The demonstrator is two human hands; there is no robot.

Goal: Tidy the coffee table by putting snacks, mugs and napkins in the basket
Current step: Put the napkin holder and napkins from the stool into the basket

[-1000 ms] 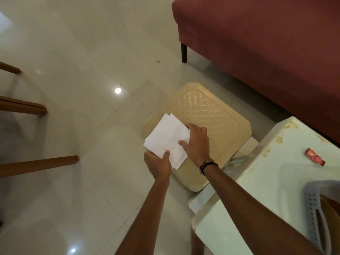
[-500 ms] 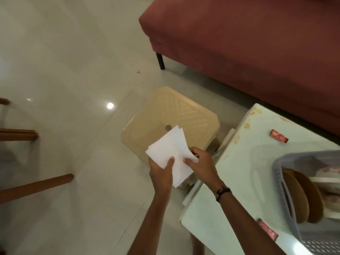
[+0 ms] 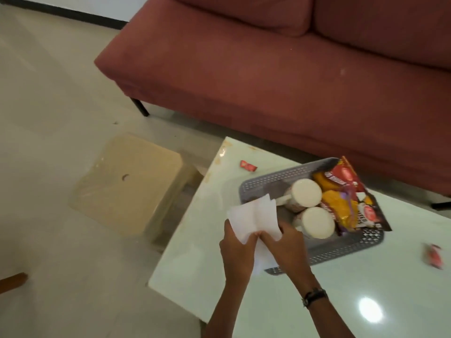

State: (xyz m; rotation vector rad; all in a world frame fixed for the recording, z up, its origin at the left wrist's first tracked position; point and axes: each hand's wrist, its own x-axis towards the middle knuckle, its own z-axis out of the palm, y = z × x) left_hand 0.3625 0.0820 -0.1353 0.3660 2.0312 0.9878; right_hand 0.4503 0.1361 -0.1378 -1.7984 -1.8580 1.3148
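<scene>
Both my hands hold a bunch of white napkins over the near left corner of the grey perforated basket. My left hand grips their lower left edge, my right hand their lower right. The basket stands on the pale glossy coffee table. Inside lie two white mugs on their sides and several snack packets in red, orange and dark wrappers. A small red sweet wrapper lies on the table beyond the basket, another red one, blurred, at the right.
A beige plastic stool stands on the tiled floor left of the table. A dark red sofa runs along the far side. A wooden chair leg shows at the left edge.
My hands carried the napkins from above the stool rightward to the basket's near left corner. The view swung right, bringing the whole basket, mugs and snack packets into sight.
</scene>
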